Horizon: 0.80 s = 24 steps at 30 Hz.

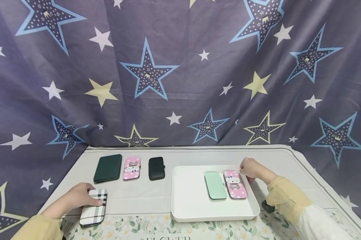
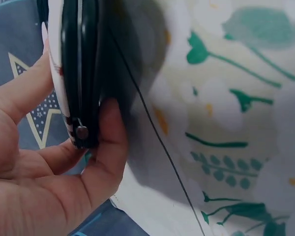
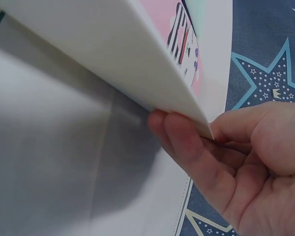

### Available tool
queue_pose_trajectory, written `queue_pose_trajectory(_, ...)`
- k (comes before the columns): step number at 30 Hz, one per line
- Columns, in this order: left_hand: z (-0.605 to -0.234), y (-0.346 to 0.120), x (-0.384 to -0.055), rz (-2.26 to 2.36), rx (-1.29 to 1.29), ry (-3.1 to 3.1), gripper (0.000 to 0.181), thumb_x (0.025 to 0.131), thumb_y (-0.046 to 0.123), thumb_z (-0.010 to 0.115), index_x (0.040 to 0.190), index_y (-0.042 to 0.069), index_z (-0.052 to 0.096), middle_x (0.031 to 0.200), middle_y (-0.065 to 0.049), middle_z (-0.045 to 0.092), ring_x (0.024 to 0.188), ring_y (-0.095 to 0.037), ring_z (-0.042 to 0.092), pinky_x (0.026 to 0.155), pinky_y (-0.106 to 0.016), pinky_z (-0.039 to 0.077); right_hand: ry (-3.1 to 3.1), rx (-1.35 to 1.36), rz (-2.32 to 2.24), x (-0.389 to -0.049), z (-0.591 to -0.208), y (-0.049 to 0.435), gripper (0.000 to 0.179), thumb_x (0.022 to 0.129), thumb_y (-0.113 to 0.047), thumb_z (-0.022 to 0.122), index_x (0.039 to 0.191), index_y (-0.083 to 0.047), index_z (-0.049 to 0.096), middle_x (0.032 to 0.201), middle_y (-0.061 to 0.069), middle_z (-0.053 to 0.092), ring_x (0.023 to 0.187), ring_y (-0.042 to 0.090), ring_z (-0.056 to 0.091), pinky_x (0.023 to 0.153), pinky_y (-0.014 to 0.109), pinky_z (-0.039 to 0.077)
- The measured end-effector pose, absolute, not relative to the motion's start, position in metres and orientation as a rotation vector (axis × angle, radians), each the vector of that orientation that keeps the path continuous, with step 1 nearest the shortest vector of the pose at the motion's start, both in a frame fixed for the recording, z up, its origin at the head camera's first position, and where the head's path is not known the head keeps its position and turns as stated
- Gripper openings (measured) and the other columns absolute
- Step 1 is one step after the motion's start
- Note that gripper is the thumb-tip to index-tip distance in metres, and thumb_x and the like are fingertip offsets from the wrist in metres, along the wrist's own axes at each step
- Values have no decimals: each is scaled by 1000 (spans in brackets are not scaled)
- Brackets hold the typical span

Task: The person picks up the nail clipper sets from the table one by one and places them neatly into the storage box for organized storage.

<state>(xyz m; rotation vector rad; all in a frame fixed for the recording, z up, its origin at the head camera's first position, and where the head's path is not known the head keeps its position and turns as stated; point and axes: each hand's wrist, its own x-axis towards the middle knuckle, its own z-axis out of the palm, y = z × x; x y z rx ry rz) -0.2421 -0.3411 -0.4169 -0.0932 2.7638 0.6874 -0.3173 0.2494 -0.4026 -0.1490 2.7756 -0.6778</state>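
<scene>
My left hand [image 1: 79,196] grips a black-and-white plaid case [image 1: 92,215] at the table's front left. In the left wrist view, thumb and fingers hold the case [image 2: 80,73] edgewise, its dark rim and a small metal rivet showing. On the right, my right hand [image 1: 250,168] pinches the back right rim of a white tray [image 1: 186,191]. The right wrist view shows the thumb and fingers on either side of the tray wall [image 3: 118,49]. Side by side inside the tray lie a mint green case [image 1: 215,186] and a pink cartoon-cat case [image 1: 238,191].
Behind the plaid case lie a dark green case [image 1: 107,168], another pink case [image 1: 131,169] and a black case [image 1: 156,169] in a row. A small dark object [image 1: 268,207] shows beneath the right sleeve. A star-patterned curtain [image 1: 186,90] hangs behind the table.
</scene>
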Motion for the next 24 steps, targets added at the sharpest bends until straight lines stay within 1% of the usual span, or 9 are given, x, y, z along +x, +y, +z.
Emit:
queue_pose_trajectory(3, -416, -341, -244, 757, -112, 2708, 80, 64, 44, 84, 107, -16, 54, 90, -14, 61, 80, -23, 58, 71, -41, 53, 2771, -140, -682, -317, -402, 249, 21, 89, -1, 49, 77, 2, 66, 54, 8, 61, 48, 18, 64, 49, 27, 55)
queue_pose_trajectory(6, -416, -341, -245, 857, -153, 2636, 73, 68, 36, 84, 107, -17, 51, 88, -14, 60, 74, -21, 59, 65, -36, 54, 2769, -145, -679, -316, -401, 248, 21, 89, -1, 49, 78, 2, 67, 55, 8, 62, 49, 18, 64, 50, 28, 55)
queue_pose_trajectory(9, -415, -342, -244, 974, -211, 2566, 58, 73, 25, 82, 102, -15, 53, 84, -11, 61, 68, -17, 61, 60, -33, 54, 2773, -155, -676, -315, -400, 248, 22, 89, 0, 49, 77, 2, 66, 54, 8, 61, 49, 18, 64, 49, 28, 55)
queue_pose_trajectory(13, -414, -346, -243, 1122, -259, 2471, 34, 80, 11, 74, 94, -12, 55, 78, -9, 64, 65, -16, 63, 59, -32, 55, 2775, -160, -680, -314, -400, 247, 22, 89, 0, 49, 77, 3, 66, 54, 8, 61, 49, 18, 64, 49, 28, 55)
queue_pose_trajectory(15, -415, -348, -243, 1161, -280, 2434, 25, 83, 7, 70, 93, -11, 56, 75, -7, 65, 64, -16, 63, 58, -31, 54, 2772, -153, -683, -314, -399, 247, 21, 89, 0, 48, 78, 3, 66, 55, 9, 61, 49, 18, 64, 49, 28, 55)
queue_pose_trajectory(18, -415, -350, -243, 1177, -277, 2403, 20, 87, 6, 65, 93, -11, 57, 73, -6, 66, 64, -16, 63, 58, -31, 54, 2769, -143, -678, -315, -399, 247, 21, 89, -1, 48, 79, 3, 66, 56, 9, 62, 49, 18, 64, 49, 27, 55)
queue_pose_trajectory(24, -413, -351, -242, 1188, -295, 2380, 16, 88, 4, 63, 92, -11, 58, 72, -6, 66, 64, -16, 63, 59, -31, 54, 2769, -148, -670, -317, -401, 248, 22, 90, -1, 48, 79, 3, 67, 56, 8, 62, 49, 17, 64, 49, 27, 55)
